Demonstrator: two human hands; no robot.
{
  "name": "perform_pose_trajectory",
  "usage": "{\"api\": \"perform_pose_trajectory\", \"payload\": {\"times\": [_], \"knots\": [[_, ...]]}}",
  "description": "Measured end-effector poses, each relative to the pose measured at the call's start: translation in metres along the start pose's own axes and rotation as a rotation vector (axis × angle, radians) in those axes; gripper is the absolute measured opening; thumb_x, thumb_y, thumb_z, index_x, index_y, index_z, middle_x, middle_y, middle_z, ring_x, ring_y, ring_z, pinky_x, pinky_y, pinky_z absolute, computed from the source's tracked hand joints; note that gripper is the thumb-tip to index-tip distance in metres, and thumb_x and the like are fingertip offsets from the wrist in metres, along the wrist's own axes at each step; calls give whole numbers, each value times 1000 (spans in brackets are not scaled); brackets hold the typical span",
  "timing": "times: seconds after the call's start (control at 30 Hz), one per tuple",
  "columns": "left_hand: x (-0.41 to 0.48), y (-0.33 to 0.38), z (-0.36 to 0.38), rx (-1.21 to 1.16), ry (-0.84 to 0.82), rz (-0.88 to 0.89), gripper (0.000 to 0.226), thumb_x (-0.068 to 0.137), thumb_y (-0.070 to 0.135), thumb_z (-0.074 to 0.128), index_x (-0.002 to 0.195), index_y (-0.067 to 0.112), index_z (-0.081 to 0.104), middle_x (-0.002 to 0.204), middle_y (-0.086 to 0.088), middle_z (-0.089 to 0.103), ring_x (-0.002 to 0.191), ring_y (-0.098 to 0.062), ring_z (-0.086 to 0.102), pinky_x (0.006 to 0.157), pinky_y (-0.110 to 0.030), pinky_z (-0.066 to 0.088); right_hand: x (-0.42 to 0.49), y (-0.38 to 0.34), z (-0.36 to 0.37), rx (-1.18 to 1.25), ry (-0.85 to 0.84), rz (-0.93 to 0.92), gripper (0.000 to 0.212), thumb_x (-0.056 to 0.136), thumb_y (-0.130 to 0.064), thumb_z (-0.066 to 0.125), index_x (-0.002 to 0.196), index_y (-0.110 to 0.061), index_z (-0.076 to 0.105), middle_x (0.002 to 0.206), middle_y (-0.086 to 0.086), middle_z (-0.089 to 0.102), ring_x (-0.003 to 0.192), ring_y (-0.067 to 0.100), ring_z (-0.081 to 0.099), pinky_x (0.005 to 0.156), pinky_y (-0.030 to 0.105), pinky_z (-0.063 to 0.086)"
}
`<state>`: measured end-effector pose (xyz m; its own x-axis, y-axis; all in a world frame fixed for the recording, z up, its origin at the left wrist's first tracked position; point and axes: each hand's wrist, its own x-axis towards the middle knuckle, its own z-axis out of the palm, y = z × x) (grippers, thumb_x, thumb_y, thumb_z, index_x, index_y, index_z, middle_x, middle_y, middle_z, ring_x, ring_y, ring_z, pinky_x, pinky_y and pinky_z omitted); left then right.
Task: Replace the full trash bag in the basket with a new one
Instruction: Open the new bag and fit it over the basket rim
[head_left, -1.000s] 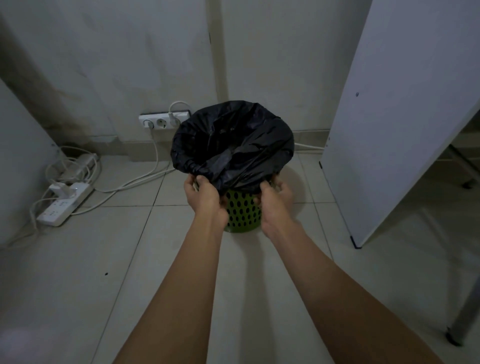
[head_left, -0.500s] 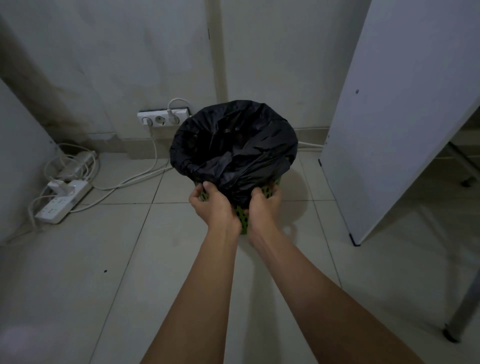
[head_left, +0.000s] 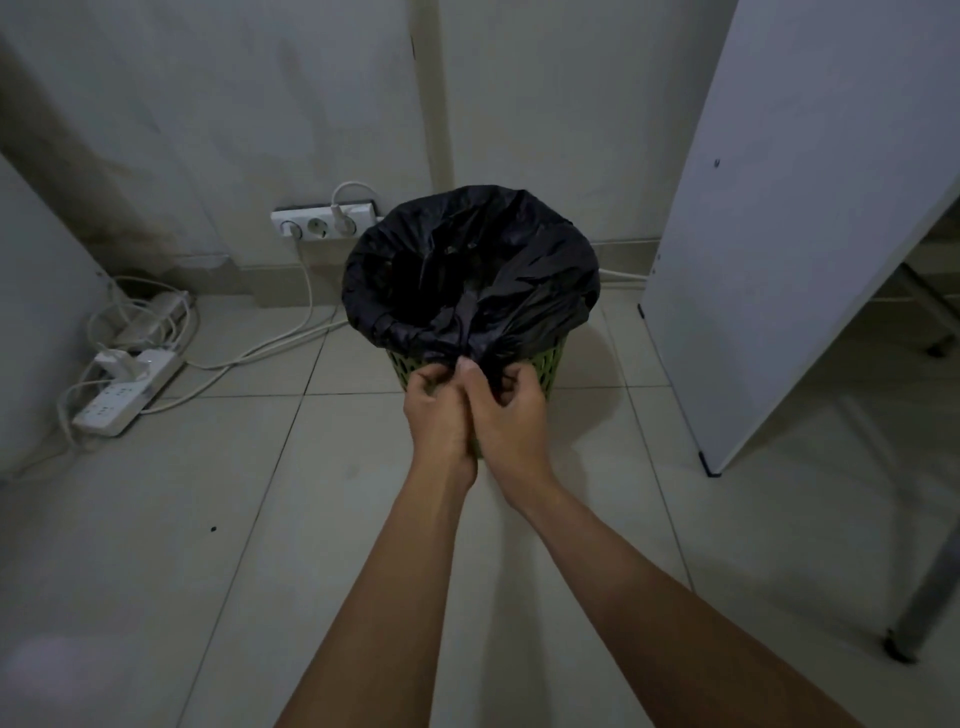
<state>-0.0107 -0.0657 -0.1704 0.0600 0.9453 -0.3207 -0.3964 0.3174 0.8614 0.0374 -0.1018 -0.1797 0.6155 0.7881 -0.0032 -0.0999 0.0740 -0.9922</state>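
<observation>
A green perforated basket (head_left: 551, 364) stands on the tiled floor near the wall. A black trash bag (head_left: 467, 270) lines it, its edge folded over the rim. At the basket's near side, my left hand (head_left: 436, 410) and my right hand (head_left: 506, 410) are pressed together. Both pinch a bunched fold of the bag's hanging edge. The basket's lower front is hidden behind my hands.
A wall socket strip (head_left: 322, 221) with a plug sits behind the basket. White power strips (head_left: 127, 387) and tangled cables lie on the floor at left. A white panel (head_left: 800, 234) leans at right, with a metal table leg (head_left: 930, 597) beyond it.
My hands have come together from either side of the basket's front to its middle, gathering the bag's loose edge into a bunch between them.
</observation>
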Motion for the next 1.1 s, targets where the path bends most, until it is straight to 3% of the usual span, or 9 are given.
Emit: {"api": "perform_pose_trajectory", "payload": {"times": [0.13, 0.23, 0.37, 0.43, 0.53, 0.67, 0.73, 0.9, 1.1], "knots": [[3, 1, -5, -42, -136, -74, 12, 97, 11, 62, 95, 12, 50, 78, -6, 66, 70, -18, 64, 66, -33, 55, 9, -2, 1, -49, 130, -17, 32, 92, -35, 71, 87, -5, 62, 79, 4, 69, 70, 13, 65, 65, 28, 54], [8, 2, -8, -39, -196, -75, 4, 100, 12, 55, 99, 12, 52, 88, -7, 67, 78, -20, 65, 63, -32, 54, 13, -1, 1, 52, 191, 112, 30, 97, -30, 65, 77, -7, 63, 65, -1, 60, 60, 10, 53, 56, 22, 45], [5, 5, -4, -1, -221, -63, 23, 100, 13, 54, 123, 12, 54, 100, -7, 70, 83, -20, 68, 61, -29, 55, 13, -1, -2, 209, 166, 278, 26, 94, -22, 68, 72, -12, 63, 60, -1, 54, 56, 12, 46, 55, 24, 40], [4, 2, -1, 57, -205, -36, 30, 100, 11, 54, 130, 16, 53, 106, -7, 72, 87, -20, 69, 68, -32, 56, 15, -4, -6, 239, 133, 299, 19, 91, -16, 71, 75, -11, 62, 66, 2, 60, 58, 13, 51, 54, 24, 45], [7, -2, 2, 117, -159, 12, 38, 98, 10, 58, 134, 19, 50, 121, -9, 69, 108, -27, 68, 96, -45, 56, 16, -8, -13, 153, 112, 257, 20, 85, -13, 73, 96, -7, 57, 82, 6, 68, 69, 16, 62, 55, 21, 51], [5, -6, 4, 87, -108, 53, 41, 96, 13, 63, 133, 24, 49, 125, -4, 68, 115, -26, 66, 103, -51, 51, 22, -22, -21, 199, 117, 270, 45, 89, -47, 68, 113, -17, 45, 104, 1, 65, 86, 15, 65, 79, 38, 55], [4, -6, 5, 40, -99, 71, 45, 98, 14, 62, 137, 29, 46, 131, -3, 65, 118, -25, 65, 105, -51, 50, 30, -29, -25, 168, 132, 234, 47, 91, -54, 65, 113, -21, 42, 106, -7, 60, 94, 10, 62, 87, 37, 54], [8, -1, 5, -128, -7, 66, 38, 103, 14, 53, 138, 23, 44, 135, -10, 61, 112, -31, 68, 91, -48, 59, 37, -13, -18, 153, 110, 232, 30, 98, -38, 62, 90, -11, 56, 90, 5, 64, 84, 20, 60, 74, 34, 52], [3, 1, 7, -273, 31, 3, 28, 105, 10, 47, 133, 13, 47, 115, -17, 65, 84, -24, 70, 71, -33, 63, 32, 2, -7, 581, 96, 419, 21, 99, -9, 60, 82, -11, 48, 98, 18, 63, 86, 25, 63, 77, 32, 54]]}}
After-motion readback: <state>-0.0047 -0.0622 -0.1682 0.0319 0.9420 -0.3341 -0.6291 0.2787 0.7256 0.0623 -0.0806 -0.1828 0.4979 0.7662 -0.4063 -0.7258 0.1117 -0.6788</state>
